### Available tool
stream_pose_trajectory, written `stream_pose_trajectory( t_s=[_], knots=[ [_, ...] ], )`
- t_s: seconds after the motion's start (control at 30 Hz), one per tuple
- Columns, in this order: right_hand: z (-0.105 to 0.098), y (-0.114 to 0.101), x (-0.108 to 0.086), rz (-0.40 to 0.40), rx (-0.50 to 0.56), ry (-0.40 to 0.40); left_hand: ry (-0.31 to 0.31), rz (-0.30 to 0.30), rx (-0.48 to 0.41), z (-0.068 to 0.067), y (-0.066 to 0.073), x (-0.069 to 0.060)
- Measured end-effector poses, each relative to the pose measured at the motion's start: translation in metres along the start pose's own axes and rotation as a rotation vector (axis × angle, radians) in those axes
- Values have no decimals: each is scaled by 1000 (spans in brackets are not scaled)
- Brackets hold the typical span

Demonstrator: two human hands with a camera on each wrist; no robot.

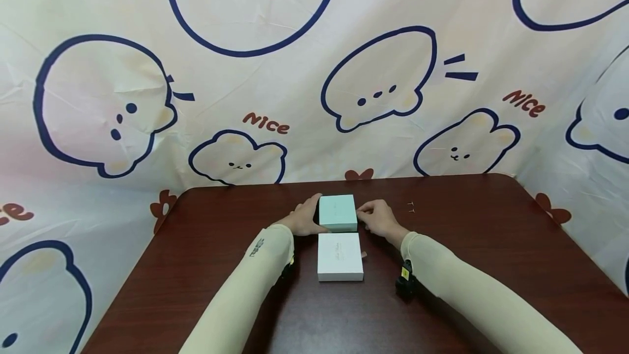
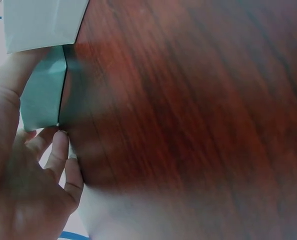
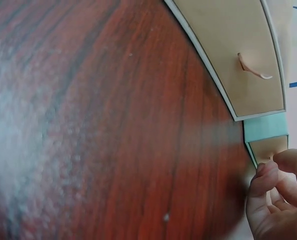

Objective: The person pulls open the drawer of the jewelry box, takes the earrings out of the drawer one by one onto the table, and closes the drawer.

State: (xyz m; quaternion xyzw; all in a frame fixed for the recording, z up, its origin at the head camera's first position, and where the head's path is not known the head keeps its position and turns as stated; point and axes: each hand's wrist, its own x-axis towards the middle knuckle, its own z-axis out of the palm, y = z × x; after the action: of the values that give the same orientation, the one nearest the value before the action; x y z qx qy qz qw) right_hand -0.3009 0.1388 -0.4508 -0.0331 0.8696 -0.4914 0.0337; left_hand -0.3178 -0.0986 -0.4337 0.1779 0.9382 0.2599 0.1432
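A mint-green drawer box (image 1: pixel 337 212) lies flat on the table. My left hand (image 1: pixel 304 217) grips it from the left, thumb along the near side and fingers at the far side; the left wrist view shows the thumb partly behind the white box. At its right end, my right hand (image 1: pixel 378 216) pinches with thumb and index finger at the small ribbon pull on the drawer's beige front (image 3: pixel 266 146); the fingertips hide most of that ribbon. Right in front of it lies a white drawer box (image 1: pixel 340 255), untouched, with a pink ribbon pull (image 3: pixel 253 69) sticking out of its beige end.
The boxes stand on a dark reddish-brown wooden table (image 1: pixel 216 288). Two tiny light-coloured pieces (image 1: pixel 411 206) lie to the right of my right hand, too small to identify. A white cloth with cartoon drawings (image 1: pixel 304 86) hangs behind the table and along its sides.
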Motion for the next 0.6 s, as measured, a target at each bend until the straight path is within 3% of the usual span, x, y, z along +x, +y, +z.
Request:
stream_pose_trajectory(
  t_s=[0.33,0.6],
  knots=[
    [-5,-3,-2,20,7,-6,-8,-39,5,0,3,-1],
    [-9,-4,-4,30,6,1,-6,-14,-41,-3,1,-2]
  ],
)
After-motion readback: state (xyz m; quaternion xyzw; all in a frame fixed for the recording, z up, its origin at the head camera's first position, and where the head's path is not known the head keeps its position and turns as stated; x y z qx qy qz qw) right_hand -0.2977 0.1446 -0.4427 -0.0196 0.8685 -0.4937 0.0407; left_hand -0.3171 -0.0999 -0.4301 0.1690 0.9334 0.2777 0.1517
